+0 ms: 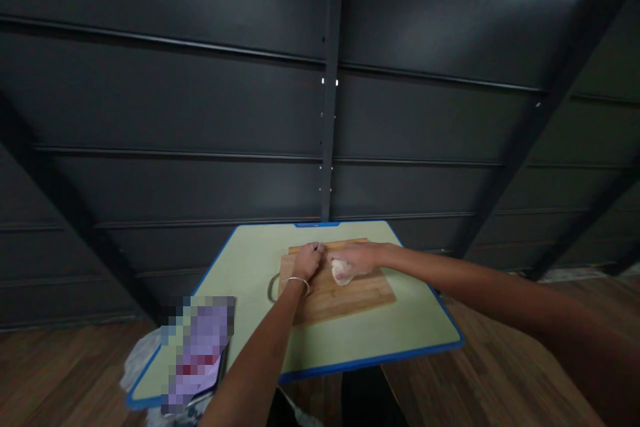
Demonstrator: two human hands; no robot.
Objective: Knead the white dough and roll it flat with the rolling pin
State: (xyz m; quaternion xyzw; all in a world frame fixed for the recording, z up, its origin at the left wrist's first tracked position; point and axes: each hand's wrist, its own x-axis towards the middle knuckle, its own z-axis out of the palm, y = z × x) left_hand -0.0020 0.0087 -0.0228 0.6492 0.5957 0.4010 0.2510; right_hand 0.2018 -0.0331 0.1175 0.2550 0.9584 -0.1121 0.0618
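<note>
My right hand (361, 257) reaches in from the right, its fingers curled over a pale lump of dough (342, 272) on the wooden cutting board (345, 303). To its left is my left hand (309, 259), with a bracelet at the wrist; its fingers are bent together low over the board's far left part. Whether anything small is between those fingers I cannot make out. A thin wooden rod like a rolling pin (350, 242) lies along the board's far edge, just beyond both hands. The board's metal handle (273, 287) sticks out on the left.
The board rests on a pale green table (255, 257) with a blue rim. A tablet-like device (203, 353), its screen blurred out, lies at the near left corner. A crumpled whitish plastic bag (140, 357) shows beside that corner. Dark metal wall panels (250, 107) stand behind the table.
</note>
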